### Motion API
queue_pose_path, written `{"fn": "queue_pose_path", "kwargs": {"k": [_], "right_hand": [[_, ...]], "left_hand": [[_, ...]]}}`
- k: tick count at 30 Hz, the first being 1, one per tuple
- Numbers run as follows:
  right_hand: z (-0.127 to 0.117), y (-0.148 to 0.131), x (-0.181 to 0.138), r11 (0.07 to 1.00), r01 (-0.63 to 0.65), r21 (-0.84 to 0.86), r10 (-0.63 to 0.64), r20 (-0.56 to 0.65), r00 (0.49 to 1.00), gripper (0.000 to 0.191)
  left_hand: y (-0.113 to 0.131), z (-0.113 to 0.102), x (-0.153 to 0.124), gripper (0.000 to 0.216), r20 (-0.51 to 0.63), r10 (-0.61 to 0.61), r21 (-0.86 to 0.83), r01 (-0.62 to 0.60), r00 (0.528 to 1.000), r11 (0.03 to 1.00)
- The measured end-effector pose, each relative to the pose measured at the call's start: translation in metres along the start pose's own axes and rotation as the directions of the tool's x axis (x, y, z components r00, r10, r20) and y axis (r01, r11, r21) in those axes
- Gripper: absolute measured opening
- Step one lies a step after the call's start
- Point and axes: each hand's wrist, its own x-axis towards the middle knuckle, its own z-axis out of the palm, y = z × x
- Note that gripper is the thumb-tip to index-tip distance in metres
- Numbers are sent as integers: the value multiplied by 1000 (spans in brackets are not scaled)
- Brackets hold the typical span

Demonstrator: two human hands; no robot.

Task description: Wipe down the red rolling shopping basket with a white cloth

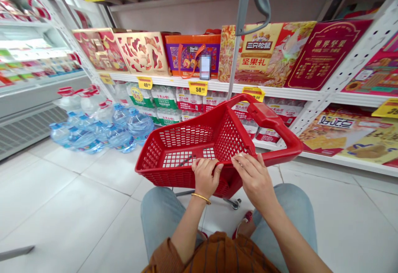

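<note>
- Left hand (206, 176): fingers curled over the near rim of the red basket (173, 177), thumb against the outer side — clamped on the rim.
- Right hand (255, 180): fingers laid over the same rim, beside the handle (279, 128); whether it grips or merely rests cannot be told.
- Position: the red basket stands between the knees (161, 206) and the shelf (221, 85), a caster (236, 204) showing below.
- Handling (judged): apparently moulded plastic, probably light and fairly stiff; lattice walls may flex a little, the smooth rim may slip, but breakage seems unlikely. Casters would let it roll or swivel when pushed sideways.
- Hold (judged): the looped handle for steering — opposite rims for lifting.
- Hidden: the left fingertips, beyond the rim; most of the wheeled frame, behind basket and legs; the foot of the pole (237, 53).
- Unclear: whether a dark strip (186, 160) lies inside the basket or beneath its lattice floor; a pixelated panel (205, 66).
- Cut off: a grey bar (15, 253), left edge.
</note>
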Motion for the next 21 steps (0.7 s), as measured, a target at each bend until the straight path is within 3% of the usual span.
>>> {"fn": "queue_pose_path", "kwargs": {"k": [21], "right_hand": [[-31,31,-15,998,-59,-23,56,-103,993,44]], "left_hand": [[-7,-15,-1,23,26,-1,1,1,1000,1000]]}}
